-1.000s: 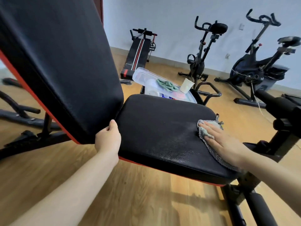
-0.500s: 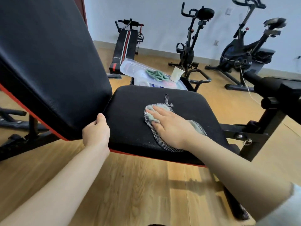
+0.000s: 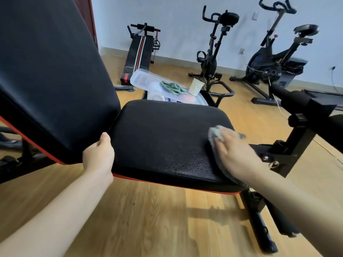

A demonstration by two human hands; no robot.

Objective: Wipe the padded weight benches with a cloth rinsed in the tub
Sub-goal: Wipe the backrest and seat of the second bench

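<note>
A black padded weight bench with red trim fills the view: its seat pad [image 3: 167, 138] lies flat and its backrest [image 3: 50, 78] tilts up at the left. My right hand [image 3: 235, 154] presses a grey checked cloth [image 3: 216, 135] flat on the seat's right end, fingers straight, both blurred by motion. My left hand [image 3: 98, 156] grips the seat's near-left corner, thumb up in the gap below the backrest. A clear plastic tub [image 3: 141, 78] stands behind the seat, holding a green cloth [image 3: 173, 87] and a paper cup [image 3: 195, 86].
The bench's black frame and padded leg roller [image 3: 297, 101] stick out at the right. A sit-up bench [image 3: 138, 52] and two exercise bikes [image 3: 213, 52] [image 3: 274, 62] stand along the far wall. Wooden floor [image 3: 148, 219] lies below the bench.
My right hand has swept the cloth from the middle of the seat back to its right end. My left hand keeps its grip at the seat's corner.
</note>
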